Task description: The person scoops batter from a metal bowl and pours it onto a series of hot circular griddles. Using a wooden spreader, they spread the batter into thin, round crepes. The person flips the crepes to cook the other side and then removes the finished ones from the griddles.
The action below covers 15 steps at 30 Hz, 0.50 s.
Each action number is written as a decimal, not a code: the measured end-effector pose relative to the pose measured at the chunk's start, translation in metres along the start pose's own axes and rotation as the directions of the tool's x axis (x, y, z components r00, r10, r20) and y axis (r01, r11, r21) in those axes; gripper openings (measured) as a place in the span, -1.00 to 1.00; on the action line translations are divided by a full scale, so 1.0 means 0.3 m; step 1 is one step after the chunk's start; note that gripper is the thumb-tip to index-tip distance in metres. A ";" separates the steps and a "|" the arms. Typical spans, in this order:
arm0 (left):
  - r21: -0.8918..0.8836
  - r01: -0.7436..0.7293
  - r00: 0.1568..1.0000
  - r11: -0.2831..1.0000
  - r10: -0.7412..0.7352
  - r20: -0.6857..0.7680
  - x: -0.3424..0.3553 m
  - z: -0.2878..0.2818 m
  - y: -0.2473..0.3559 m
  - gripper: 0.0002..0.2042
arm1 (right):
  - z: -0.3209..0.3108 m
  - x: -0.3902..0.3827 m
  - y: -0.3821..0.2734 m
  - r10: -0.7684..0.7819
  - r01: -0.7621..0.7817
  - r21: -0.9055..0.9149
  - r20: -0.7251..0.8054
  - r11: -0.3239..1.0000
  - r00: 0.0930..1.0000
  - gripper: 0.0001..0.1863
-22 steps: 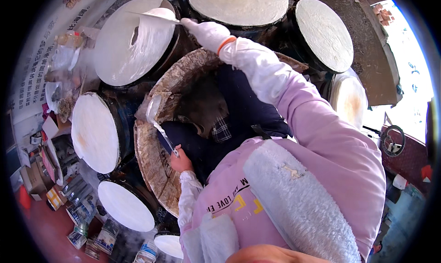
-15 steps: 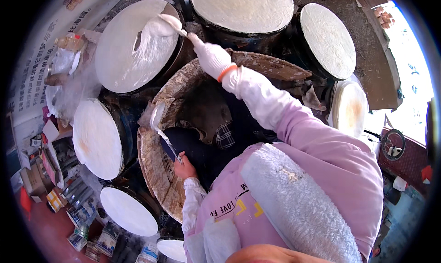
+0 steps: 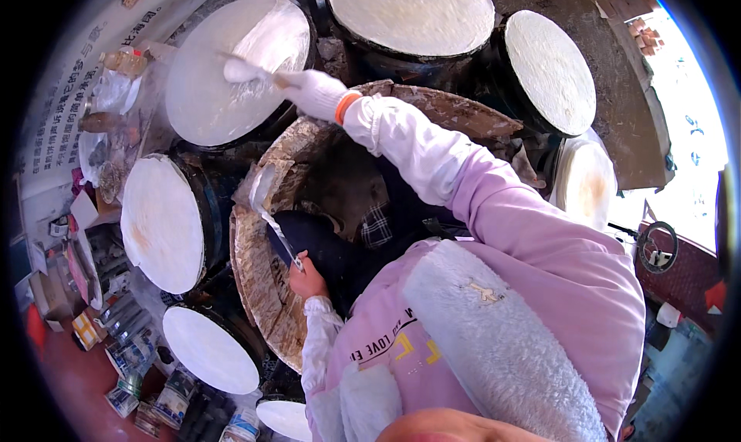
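My right hand (image 3: 316, 94), in a white glove with an orange cuff, grips the handle of a batter-coated spreader (image 3: 241, 71). The spreader's pale blade is over the round griddle (image 3: 193, 106) at the upper left, against its coat of white batter. A brighter, wetter streak of batter shows on that griddle's upper right. Down by my lap, my bare left hand (image 3: 309, 278) is closed around the metal handle of a ladle (image 3: 264, 195). The ladle's white-smeared bowl lies at the inner rim of the brown curved surround (image 3: 251, 268).
Several more round griddles ring me, including a coated one (image 3: 413, 17) ahead and one with a browned patch (image 3: 164, 224) at left. Pale round sheets (image 3: 584, 181) sit at right. Bottles and bags (image 3: 116, 94) stand far left; buckets (image 3: 176, 396) lower left.
My right hand and the spreader have swept left and toward me across the griddle. Batter now covers the dark bare spots seen before. My left hand with the ladle is nearly still.
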<state>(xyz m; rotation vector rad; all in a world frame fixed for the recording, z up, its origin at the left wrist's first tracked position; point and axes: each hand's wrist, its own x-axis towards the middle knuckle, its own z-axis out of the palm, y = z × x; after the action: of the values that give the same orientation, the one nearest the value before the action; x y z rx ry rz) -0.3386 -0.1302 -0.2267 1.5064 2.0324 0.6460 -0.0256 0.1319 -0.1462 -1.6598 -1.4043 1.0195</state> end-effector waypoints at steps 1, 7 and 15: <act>-0.037 -0.027 0.999 0.999 0.029 0.041 0.017 0.003 0.026 -0.77 | 0.000 0.070 0.167 -0.271 0.226 -0.181 -0.283 0.957 0.920 -0.57; -0.444 0.230 0.948 0.866 -0.096 0.305 -0.012 -0.207 0.368 -0.66 | -0.210 -0.073 0.096 0.242 -0.204 0.209 -0.173 0.956 0.955 -0.58; -0.630 0.430 0.835 0.647 -0.018 0.550 0.225 -0.446 0.716 -0.65 | -0.054 -0.034 0.058 -0.248 0.223 -0.154 -0.166 0.963 0.955 -0.57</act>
<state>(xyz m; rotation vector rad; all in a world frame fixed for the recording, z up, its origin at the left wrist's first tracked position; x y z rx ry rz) -0.2905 -0.0170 0.0045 0.7744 1.2654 0.7458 -0.0045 0.1187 -0.1536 -1.5886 -1.5293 0.6327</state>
